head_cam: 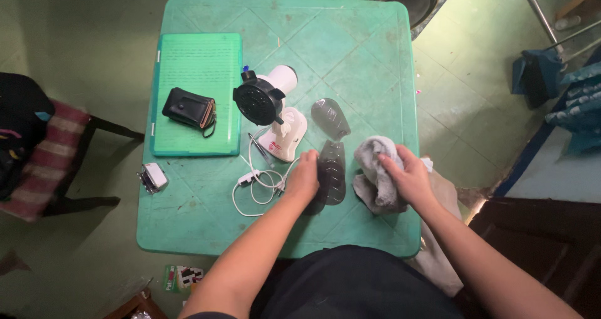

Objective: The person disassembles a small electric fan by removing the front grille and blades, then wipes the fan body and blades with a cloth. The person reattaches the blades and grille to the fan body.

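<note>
I see my left hand [303, 178] pressing flat on the left edge of a dark translucent plastic fan blade [332, 172] lying on the green plastic bench [350, 50]. My right hand [408, 178] grips a crumpled grey cloth [374, 169], just right of this blade. A second similar blade [330, 118] lies just above, near the small white desk fan [272, 109].
</note>
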